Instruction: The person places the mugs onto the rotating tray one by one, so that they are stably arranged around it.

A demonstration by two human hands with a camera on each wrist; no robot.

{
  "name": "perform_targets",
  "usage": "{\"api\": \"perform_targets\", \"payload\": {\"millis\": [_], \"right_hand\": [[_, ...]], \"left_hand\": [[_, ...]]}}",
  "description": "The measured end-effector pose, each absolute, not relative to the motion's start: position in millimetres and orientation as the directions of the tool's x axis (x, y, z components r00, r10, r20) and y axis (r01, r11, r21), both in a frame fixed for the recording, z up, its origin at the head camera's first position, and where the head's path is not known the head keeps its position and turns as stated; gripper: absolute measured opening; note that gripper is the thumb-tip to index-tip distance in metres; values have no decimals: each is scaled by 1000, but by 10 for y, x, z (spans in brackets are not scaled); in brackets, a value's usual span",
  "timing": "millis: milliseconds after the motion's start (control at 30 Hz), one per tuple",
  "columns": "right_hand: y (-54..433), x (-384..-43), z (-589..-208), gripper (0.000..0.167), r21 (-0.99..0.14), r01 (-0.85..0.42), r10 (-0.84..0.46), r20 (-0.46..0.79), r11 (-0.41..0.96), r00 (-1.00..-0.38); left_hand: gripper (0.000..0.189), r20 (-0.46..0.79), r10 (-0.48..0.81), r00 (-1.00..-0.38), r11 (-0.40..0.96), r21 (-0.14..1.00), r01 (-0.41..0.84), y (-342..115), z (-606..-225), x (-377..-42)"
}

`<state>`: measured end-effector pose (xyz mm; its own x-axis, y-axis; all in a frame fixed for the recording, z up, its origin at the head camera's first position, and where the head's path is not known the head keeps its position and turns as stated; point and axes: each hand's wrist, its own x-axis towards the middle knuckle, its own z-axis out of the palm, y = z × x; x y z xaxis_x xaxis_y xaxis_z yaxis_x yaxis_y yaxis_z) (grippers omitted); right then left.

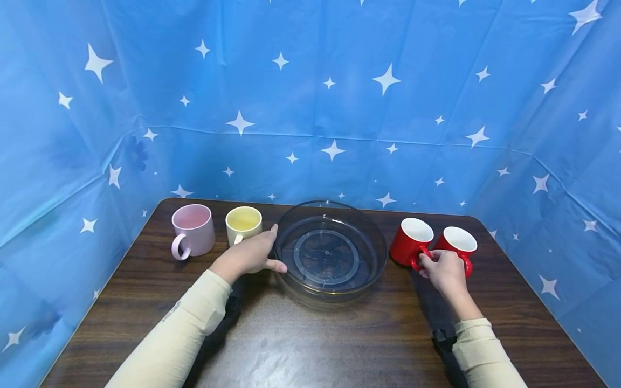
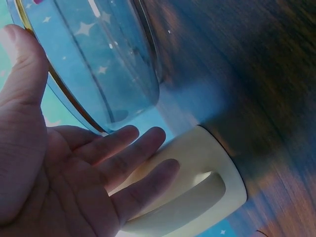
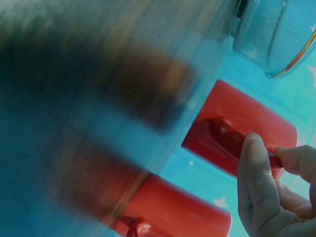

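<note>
A wide clear glass bowl [image 1: 335,291] stands mid-table. My left hand [image 1: 249,253] is at its left side, thumb against the rim and the other fingers loosely extended. Those fingers reach between the bowl and a pale yellow mug [image 2: 217,163], overlapping the mug in the left wrist view. On the right, my right hand [image 1: 446,272] pinches the handle [image 3: 229,140] of a red mug [image 1: 405,245] with a white inside, between thumb and fingers. A second red mug [image 1: 458,240] stands just right of it, partly hidden behind that hand.
A pale pink mug [image 1: 199,234] stands at the far left of the dark wooden table [image 1: 310,350], its handle toward the front left. Blue cloth [image 1: 310,97] with white stars hangs behind the table and along both sides.
</note>
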<state>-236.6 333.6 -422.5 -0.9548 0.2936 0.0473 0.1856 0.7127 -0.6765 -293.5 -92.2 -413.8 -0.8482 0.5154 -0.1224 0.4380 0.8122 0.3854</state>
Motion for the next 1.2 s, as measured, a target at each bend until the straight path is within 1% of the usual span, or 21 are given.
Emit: {"api": "perform_targets", "payload": {"millis": [267,567,800,1067,1200], "right_hand": [[3330,-2368,-4209,28,-674,153,274,77,723,-959],[3270,-2390,-4190,27,-664,146,277,95,733,-956],[3203,-2446,-4187,31,-671,152,286,93,726,-954],[3336,-2386,-4104,31,-632,165,295,105,757,-950],[3333,-2399,-4075,31,-637,155,293,117,755,-949]], "left_hand": [[110,-118,529,-840,812,358,461,-945,-4156,-2944],[110,-152,510,-847,827,356,434,-991,-4093,-2919],[109,-134,512,-849,826,350,443,-1068,-4091,-2920],[109,-134,528,-838,810,375,451,-934,-4152,-2935],[110,-134,518,-845,819,364,444,-936,-4148,-2946]]}}
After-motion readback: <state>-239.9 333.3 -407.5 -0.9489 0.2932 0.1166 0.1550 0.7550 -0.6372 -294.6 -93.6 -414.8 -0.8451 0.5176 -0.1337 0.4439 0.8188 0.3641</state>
